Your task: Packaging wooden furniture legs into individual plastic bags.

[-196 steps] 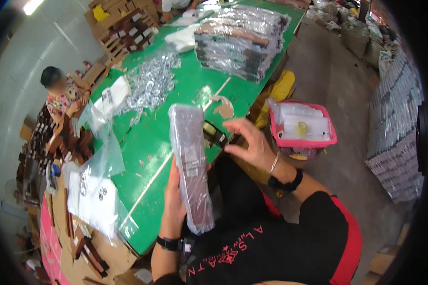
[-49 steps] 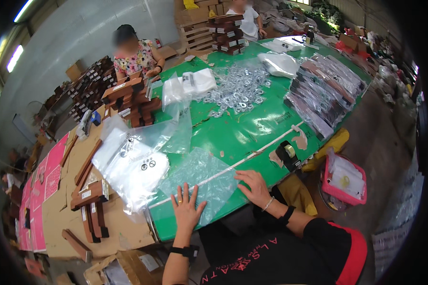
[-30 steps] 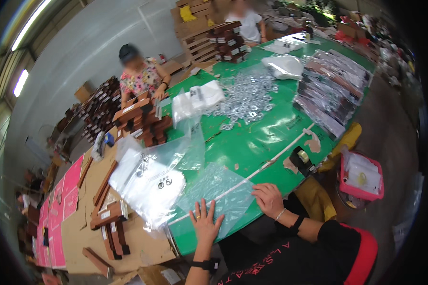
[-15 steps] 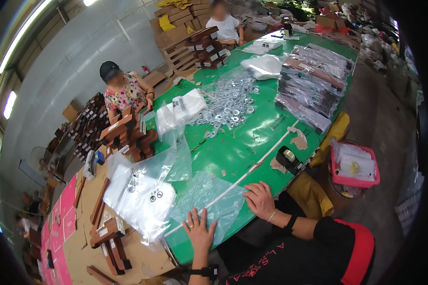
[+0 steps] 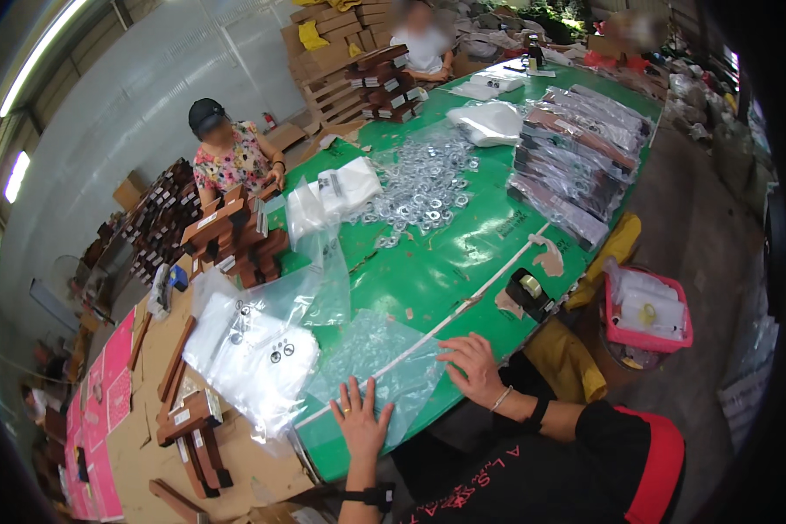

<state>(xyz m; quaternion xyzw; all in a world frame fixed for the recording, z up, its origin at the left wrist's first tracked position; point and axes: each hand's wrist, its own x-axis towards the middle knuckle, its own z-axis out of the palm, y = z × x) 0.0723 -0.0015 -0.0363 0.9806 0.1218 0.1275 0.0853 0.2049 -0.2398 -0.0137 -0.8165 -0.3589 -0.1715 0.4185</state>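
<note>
A clear plastic bag (image 5: 380, 354) lies flat on the green tabletop (image 5: 428, 279) near the front edge. My left hand (image 5: 362, 424) rests on the bag's lower part, fingers stretched and spread, a ring on one of them. By the bag's right corner is my right hand (image 5: 473, 371), its fingers apart and slightly bent, holding nothing. Left of the bag lies a stack of clear plastic bags (image 5: 266, 362) with dark printed marks. A tape dispenser (image 5: 530, 293) stands beyond my right hand, at the table's edge.
Metal rings (image 5: 424, 188) are heaped mid-table. Packed brown pieces (image 5: 572, 157) in plastic lie at the far right. Brown wooden pieces (image 5: 196, 428) lie on cardboard at left. A pink basket (image 5: 646, 319) stands right of the table. A co-worker (image 5: 236, 157) handles brown pieces across the table.
The view has shifted slightly. My right hand's fingers have moved a little left over the bag's corner; my left hand stays flat on it. A blurred figure now shows at the far right.
</note>
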